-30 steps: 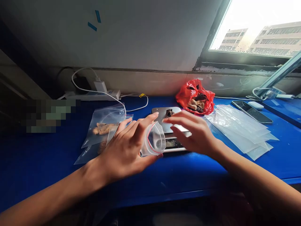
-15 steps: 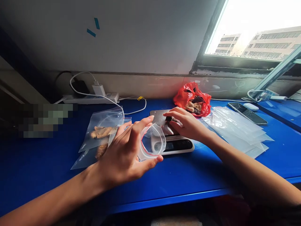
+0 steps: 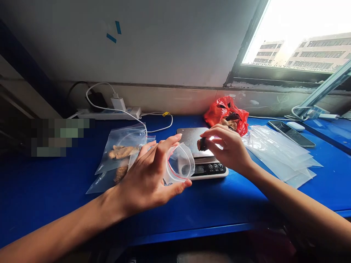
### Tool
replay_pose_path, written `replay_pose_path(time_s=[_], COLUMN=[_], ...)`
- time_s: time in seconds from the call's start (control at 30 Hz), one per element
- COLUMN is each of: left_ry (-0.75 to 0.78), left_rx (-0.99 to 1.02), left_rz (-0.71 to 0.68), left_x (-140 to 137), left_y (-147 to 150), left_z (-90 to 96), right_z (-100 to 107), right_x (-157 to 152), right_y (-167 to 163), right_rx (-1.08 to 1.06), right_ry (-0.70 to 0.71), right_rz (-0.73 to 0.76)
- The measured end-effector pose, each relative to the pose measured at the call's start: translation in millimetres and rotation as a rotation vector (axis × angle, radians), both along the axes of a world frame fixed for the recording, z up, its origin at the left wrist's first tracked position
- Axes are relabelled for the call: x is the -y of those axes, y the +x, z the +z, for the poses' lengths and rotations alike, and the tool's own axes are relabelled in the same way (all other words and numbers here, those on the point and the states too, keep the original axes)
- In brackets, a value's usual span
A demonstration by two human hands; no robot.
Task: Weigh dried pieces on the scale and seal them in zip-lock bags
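My left hand (image 3: 153, 170) grips a clear zip-lock bag (image 3: 179, 164), its mouth spread into a round opening edged with a red strip. My right hand (image 3: 229, 148) pinches a dark brown dried piece (image 3: 202, 144) between thumb and fingers, lifted over the steel plate of a white digital kitchen scale (image 3: 189, 137). The piece is to the right of the bag's mouth, apart from it. The scale's display is lit but too small to read surely. Left of my left hand lie filled zip-lock bags (image 3: 102, 160) with brown dried pieces inside.
Behind the scale sits a red plastic bag (image 3: 216, 113) of dried pieces. A fanned stack of clear bags (image 3: 279, 153) lies right, beside a phone (image 3: 292, 133) and a white case (image 3: 295, 126). A power strip (image 3: 109, 114) with cables runs along the wall.
My right hand has risen from the scale plate with the dark dried piece and turned slightly, uncovering the scale's buttons. My left hand still holds the bag open. The view has shifted slightly.
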State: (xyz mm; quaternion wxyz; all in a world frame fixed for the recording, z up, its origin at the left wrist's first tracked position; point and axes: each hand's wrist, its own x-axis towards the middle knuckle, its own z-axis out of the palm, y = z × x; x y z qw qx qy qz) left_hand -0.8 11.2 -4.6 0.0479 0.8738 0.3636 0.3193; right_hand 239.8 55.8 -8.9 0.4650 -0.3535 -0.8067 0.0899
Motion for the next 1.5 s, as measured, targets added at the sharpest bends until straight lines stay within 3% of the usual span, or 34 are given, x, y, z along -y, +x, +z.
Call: replay_pose_path(time_s=[0.17, 0.33, 0.43, 0.67, 0.73, 0.8, 0.9, 1.0, 1.27, 1.5], left_ry=[0.09, 0.074, 0.09, 0.081, -0.018, -0.23, -0.549, -0.723, -0.96, -1.023], left_rx=[-0.01, 0.013, 0.061, 0.132, 0.167, 0.257, 0.401, 0.382, 0.397, 0.358], left_rz=[-0.008, -0.03, -0.034, -0.032, -0.008, 0.008, 0.026, 0.028, -0.158, -0.089], left_x=[-1, -1, -4, -5, -3, -4, -10, -17, -17, -23], left_y=[1, 2, 0, -1, -2, -4, -7, -6, -1, 1], left_z=[-3.4, -7.2, -10.0, -10.9, -5.7, 2.7, 16.5, 23.8, 17.4, 11.9], right_z=[8, 6, 8, 10, 12, 14, 18, 18, 13, 12], right_x=[34, 44, 49, 62, 61, 56, 49, 43, 32, 26], right_y=[-23, -31, -30, -33, -30, -25, -18, -15, -14, -13], right_rx=[0.03, 0.101, 0.071, 0.14, 0.09, 0.017, -0.089, -0.185, -0.467, -0.561], right_ry=[0.129, 0.01, -0.031, 0.015, -0.062, -0.149, -0.224, -0.274, -0.365, -0.43], right_rz=[0.127, 0.311, 0.296, 0.192, 0.226, 0.249, 0.205, 0.137, 0.076, 0.045])
